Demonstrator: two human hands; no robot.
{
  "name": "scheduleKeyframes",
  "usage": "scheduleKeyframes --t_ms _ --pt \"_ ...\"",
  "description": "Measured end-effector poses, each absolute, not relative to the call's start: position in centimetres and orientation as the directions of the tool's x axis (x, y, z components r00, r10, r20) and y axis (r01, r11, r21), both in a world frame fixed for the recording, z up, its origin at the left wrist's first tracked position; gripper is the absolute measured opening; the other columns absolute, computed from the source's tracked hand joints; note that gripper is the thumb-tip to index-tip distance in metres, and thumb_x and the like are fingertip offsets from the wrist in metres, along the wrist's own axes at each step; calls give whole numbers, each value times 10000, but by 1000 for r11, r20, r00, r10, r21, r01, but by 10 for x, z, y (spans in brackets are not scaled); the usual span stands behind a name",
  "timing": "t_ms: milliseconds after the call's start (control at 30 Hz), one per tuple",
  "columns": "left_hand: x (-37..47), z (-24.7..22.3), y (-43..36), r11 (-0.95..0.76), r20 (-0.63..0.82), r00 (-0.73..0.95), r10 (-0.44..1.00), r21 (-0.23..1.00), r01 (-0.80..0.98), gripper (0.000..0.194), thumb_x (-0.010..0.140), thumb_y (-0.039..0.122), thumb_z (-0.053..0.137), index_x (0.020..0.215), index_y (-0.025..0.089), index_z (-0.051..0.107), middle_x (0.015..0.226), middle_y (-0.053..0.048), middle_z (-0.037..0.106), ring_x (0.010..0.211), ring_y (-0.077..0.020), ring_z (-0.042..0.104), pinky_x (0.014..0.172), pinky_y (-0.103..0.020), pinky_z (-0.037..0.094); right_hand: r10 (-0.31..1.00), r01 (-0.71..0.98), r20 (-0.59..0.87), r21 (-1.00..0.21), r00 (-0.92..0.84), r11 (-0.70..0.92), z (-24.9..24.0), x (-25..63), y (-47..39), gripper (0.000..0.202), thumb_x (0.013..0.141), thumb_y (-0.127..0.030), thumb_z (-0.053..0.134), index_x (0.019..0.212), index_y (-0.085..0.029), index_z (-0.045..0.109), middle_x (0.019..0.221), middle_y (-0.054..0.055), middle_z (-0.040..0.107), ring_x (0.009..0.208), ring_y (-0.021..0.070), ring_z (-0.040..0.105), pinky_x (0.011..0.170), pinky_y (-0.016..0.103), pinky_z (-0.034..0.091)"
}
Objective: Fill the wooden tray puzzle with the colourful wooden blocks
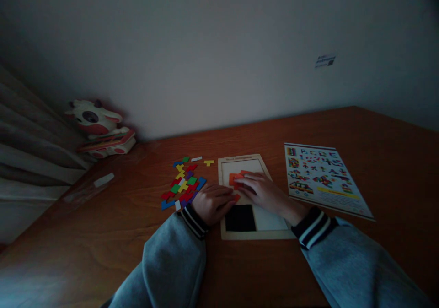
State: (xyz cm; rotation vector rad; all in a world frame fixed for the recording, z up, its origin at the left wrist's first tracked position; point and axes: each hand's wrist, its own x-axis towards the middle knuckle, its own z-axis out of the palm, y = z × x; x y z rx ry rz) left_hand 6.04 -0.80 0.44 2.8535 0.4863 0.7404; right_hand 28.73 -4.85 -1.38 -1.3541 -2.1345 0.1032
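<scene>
A wooden puzzle board (pixel 224 235) with a pale inside lies on the table under my hands. Orange puzzle pieces (pixel 236 178) sit together on its upper left part. My right hand (pixel 264 192) reaches over the board from the right, with bent fingers and thumb gripping at these pieces and partly covering them. At the board's left edge, my left hand (pixel 213 203) is closed, and a small orange piece (pixel 237 197) shows at its fingertips. A black square (pixel 240 218) fills the lower left of the board.
Several loose coloured puzzle pieces (pixel 183 186) lie scattered left of the board. A printed pattern sheet (pixel 320 177) is on the right. A cow-shaped toy keyboard (pixel 103 132) stands at the back left by the curtain (pixel 30 143). Behind the table (pixel 103 235) rises a wall.
</scene>
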Motion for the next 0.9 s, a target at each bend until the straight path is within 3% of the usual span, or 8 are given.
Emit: scheduleKeyframes --t_ms 133,333,667,900 --pt "59 0 -6 -935 472 810 348 237 264 217 943 309 563 1032 204 731 1087 -95 723 1023 -214 672 922 -386 533 837 793 454 -366 -304 487 -15 288 -48 247 917 -248 611 1155 -228 673 1155 83 720 1112 252 645 965 452 499" --pt "60 -3 -4 -910 467 781 414 190 369 201 925 359 600 991 253 758 1035 -70 709 887 -194 647 816 -358 538 847 800 425 -357 -320 481 -15 289 -46 219 922 -265 611 1123 -219 686 1108 79 736 1101 259 648 947 457 496" --pt "60 4 -6 -937 496 797 346 131 325 223 967 300 533 997 209 734 1065 -56 746 966 -198 675 859 -355 527 828 778 401 -335 -392 531 -8 292 -47 232 937 -286 593 1149 -242 676 1097 59 738 1108 244 636 945 450 465" --pt "54 7 -3 -963 426 864 268 80 259 256 995 255 453 1060 175 687 1167 -75 710 1126 -210 633 949 -386 498 817 747 395 -361 -420 559 -12 293 -43 253 949 -261 570 1184 -249 662 1131 58 726 1116 226 629 967 428 454"
